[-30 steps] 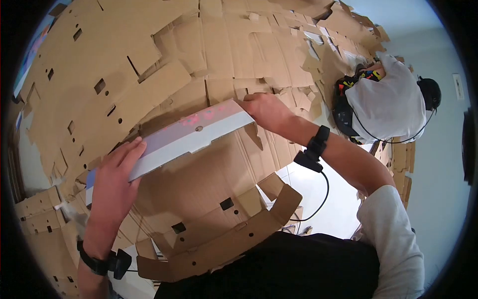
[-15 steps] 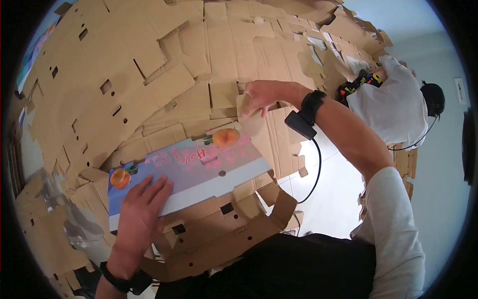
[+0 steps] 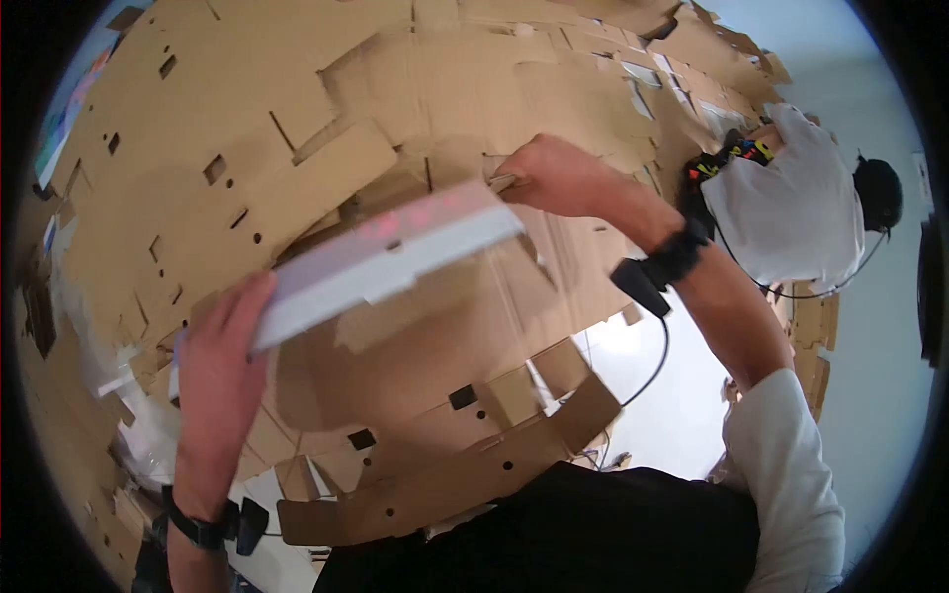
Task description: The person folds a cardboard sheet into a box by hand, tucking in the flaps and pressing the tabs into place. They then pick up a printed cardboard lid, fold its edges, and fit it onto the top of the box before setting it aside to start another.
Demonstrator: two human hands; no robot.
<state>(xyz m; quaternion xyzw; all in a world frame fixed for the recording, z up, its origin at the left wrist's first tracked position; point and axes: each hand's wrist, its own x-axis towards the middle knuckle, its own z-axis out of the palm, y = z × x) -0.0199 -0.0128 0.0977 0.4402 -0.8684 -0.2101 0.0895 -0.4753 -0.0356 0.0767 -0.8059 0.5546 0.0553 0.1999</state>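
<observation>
A printed cardboard piece (image 3: 386, 262), pinkish purple with a pale lower edge, is tilted up in front of me and blurred by motion. My left hand (image 3: 222, 336) is closed round its left end, with the thumb hidden. At the upper right corner, my right hand (image 3: 559, 178) has its fingers closed in a pinch on the cardboard edge. Brown cardboard (image 3: 415, 381) lies beneath the printed piece. Closer to my body is a brown flap (image 3: 445, 489) with punched holes.
Large flat cardboard sheets (image 3: 227, 119) with slots and holes spread across the back and left. Another person (image 3: 791, 208) in a white top and black cap bends over at the right. Cables hang from both wrist devices. Pale floor (image 3: 657, 395) shows at the right.
The printed piece has gone from lying flat to tilted up, its printed face now foreshortened. My left hand has moved from its face to its left end; my right hand now pinches its corner.
</observation>
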